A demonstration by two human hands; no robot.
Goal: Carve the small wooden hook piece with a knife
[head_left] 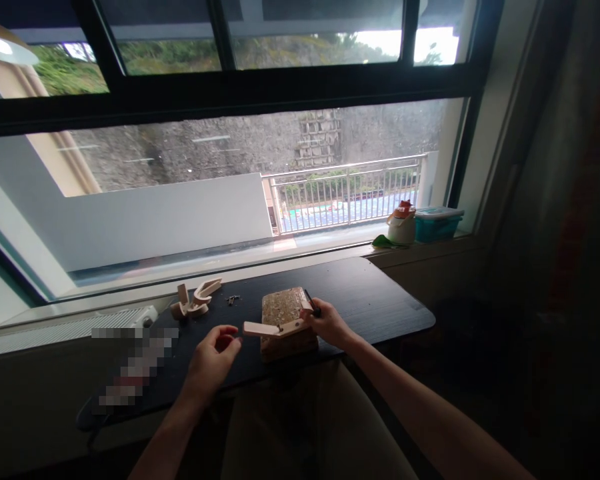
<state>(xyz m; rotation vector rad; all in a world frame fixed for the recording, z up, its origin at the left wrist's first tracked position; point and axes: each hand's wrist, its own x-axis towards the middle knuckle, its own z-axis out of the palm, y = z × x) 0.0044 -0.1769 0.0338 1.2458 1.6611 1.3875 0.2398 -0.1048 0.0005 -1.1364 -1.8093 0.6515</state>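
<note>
My right hand [327, 323] is closed on the right end of an angled piece of pale wood [263, 329], which has small dark holes or fasteners near its bend. The same hand also holds a slim black tool [311, 302], whose exact kind I cannot make out. Under the wood lies a thick, rough, brownish block [283, 303] near the table's front edge. Just left of the wood's free end is my left hand [213, 360]; its fingers are loosely curled, thumb and forefinger apart, and nothing shows between them.
Several curved pale wooden parts [197, 300] lie at the left back of the dark table [360, 287], beside a small heap of screws [233, 300]. A jug with a red top [403, 223] and a teal box [437, 225] stand on the windowsill. A radiator [95, 328] is at left.
</note>
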